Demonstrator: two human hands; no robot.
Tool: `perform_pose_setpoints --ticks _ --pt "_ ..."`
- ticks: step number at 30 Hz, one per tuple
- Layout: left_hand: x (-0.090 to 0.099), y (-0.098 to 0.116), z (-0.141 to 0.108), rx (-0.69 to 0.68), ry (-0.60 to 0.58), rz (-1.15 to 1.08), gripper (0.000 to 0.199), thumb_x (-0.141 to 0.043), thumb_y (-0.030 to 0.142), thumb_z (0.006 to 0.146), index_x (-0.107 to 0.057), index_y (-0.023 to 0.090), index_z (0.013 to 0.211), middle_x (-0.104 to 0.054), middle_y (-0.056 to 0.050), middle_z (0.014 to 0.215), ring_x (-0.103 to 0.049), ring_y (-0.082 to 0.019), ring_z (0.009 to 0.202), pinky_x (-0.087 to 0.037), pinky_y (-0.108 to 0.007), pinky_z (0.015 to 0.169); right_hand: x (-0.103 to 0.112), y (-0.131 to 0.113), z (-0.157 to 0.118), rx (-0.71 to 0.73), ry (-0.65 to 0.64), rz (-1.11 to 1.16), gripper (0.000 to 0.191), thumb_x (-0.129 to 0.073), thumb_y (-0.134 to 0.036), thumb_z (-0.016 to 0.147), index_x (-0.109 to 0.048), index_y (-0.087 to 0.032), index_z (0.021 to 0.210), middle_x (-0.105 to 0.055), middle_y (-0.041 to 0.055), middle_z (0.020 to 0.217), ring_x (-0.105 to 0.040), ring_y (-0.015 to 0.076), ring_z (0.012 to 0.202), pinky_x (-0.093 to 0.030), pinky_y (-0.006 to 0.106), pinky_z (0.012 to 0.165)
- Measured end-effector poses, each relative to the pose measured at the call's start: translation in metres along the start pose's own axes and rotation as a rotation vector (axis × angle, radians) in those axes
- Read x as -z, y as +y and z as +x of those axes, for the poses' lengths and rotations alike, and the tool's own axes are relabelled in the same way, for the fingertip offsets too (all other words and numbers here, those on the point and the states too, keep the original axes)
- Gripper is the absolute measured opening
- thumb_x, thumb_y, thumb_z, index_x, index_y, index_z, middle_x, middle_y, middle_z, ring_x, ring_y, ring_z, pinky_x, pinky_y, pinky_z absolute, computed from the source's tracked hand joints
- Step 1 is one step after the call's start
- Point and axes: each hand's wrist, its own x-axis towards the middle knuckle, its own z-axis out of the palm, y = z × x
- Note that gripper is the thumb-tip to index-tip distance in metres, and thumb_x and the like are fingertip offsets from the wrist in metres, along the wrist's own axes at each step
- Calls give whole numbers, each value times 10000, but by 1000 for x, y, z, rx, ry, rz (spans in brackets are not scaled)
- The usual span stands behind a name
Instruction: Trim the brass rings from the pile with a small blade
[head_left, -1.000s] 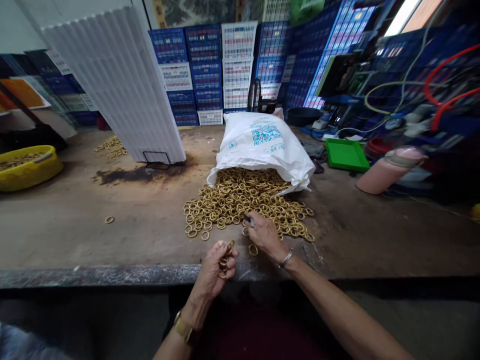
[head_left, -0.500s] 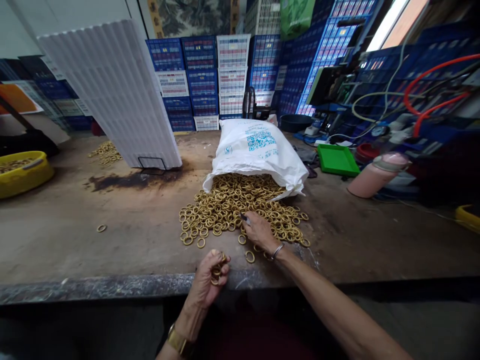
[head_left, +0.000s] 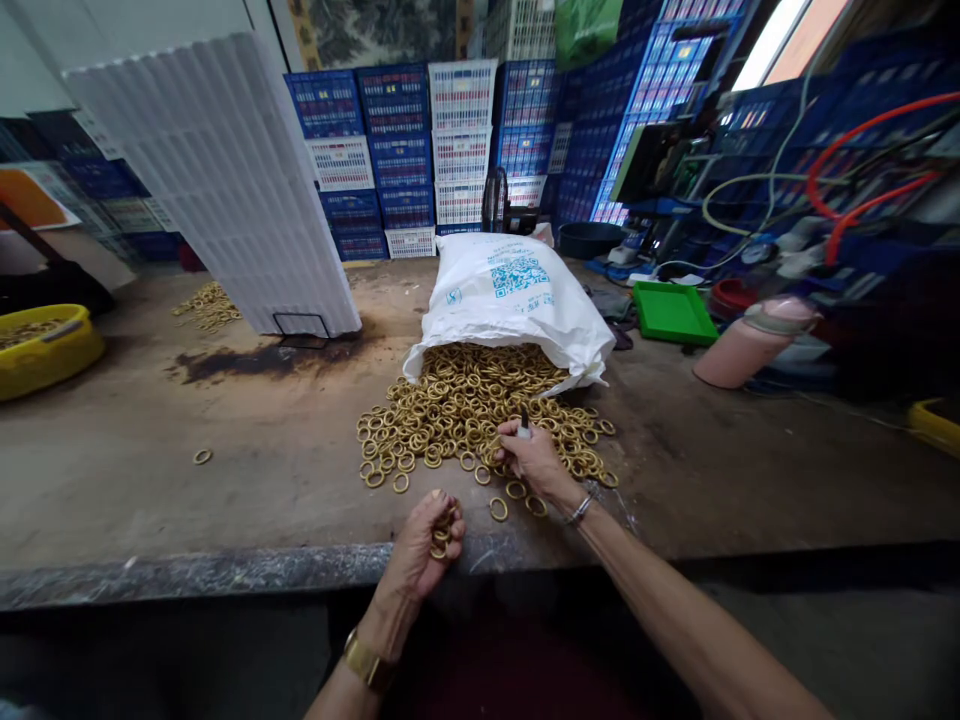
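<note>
Many brass-coloured rings [head_left: 450, 415] spill in a pile from the mouth of a white sack [head_left: 487, 290] onto the worn table. My left hand [head_left: 431, 545], near the table's front edge, has its fingers curled round several rings. Over the right front of the pile is my right hand [head_left: 529, 455], with a small dark-tipped tool [head_left: 524, 424] held in it. Its thumb and fingertips are at a ring at the pile's edge; whether they grip that ring is hard to tell. A few loose rings [head_left: 499, 509] lie between my hands.
A ribbed white panel [head_left: 225, 180] stands at the left on a wire stand, with more rings [head_left: 208, 306] behind it. Far left is a yellow basin [head_left: 52, 350]. A green tray [head_left: 673, 312] and pink bottle [head_left: 754, 342] stand at the right. Crates [head_left: 401, 150] line the back.
My right hand has moved right and slightly back from the pile's middle, and its tool now points upward. My left hand has shifted slightly, still round the rings.
</note>
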Motion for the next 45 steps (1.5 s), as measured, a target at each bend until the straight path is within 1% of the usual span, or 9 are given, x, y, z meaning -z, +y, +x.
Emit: perform_pose_setpoints --ticks 4,8,18,27,33,35,39,42,45 --pt "-4 -3 2 -4 11 15 241 -671 281 657 -493 120 659 -553 -35 677 -502 -74 530 -274 -124 352 -1 -1 -10 -46 -85 112 231 -563 -256 581 -459 -173 770 -573 -31 499 -462 76 378 -261 145 306" --pt "-5 -4 3 -11 10 20 234 -677 260 648 -499 111 631 -593 -72 756 -518 -77 551 -289 -127 358 -3 2 -16 -25 -100 22 202 -551 -228 590 -465 -174 764 -561 -53 481 -356 37 293 -239 143 289" --pt "-4 -5 2 -17 53 -14 317 -687 326 636 -428 144 656 -510 15 608 -397 -19 412 -219 -113 340 -12 -3 -31 52 -93 -140 151 -535 -222 609 -493 -180 748 -505 -67 487 -413 55 363 -294 159 354" --pt "10 6 -3 -98 151 -85 329 -703 287 616 -407 155 672 -502 35 581 -362 -6 380 -202 -113 332 -9 8 -81 155 -408 -498 90 -487 -129 609 -541 -163 673 -435 -62 530 -386 67 497 -298 169 464" --pt "2 -1 -24 18 63 114 314 -665 343 649 -416 153 641 -493 30 572 -350 -10 377 -166 -123 332 3 12 -94 308 -629 -720 98 -469 -132 666 -558 -166 641 -487 -44 571 -422 82 556 -310 177 529" --pt "0 -8 -37 111 -10 248 310 -647 360 664 -423 152 614 -496 21 563 -354 -17 373 -158 -134 329 6 13 -92 323 -580 -755 113 -464 -153 694 -565 -165 645 -501 -35 587 -432 88 567 -314 182 535" --pt "10 -25 -54 255 -66 448 310 -638 379 666 -446 151 581 -527 -5 560 -383 -33 372 -160 -144 323 14 14 -84 286 -291 -790 134 -438 -185 737 -570 -166 718 -541 -13 633 -462 104 580 -335 198 552" --pt "32 -42 -52 292 3 497 303 -661 371 639 -489 136 555 -536 -12 534 -368 -30 351 -142 -146 312 18 16 -80 288 -152 -861 136 -452 -187 732 -563 -160 806 -580 16 717 -502 122 637 -358 215 601" --pt "58 -63 -36 327 128 444 277 -694 327 610 -567 93 533 -522 -22 475 -372 -35 339 -154 -148 313 14 18 -79 295 -123 -981 193 -479 -231 747 -560 -162 909 -610 48 831 -539 150 740 -362 238 664"
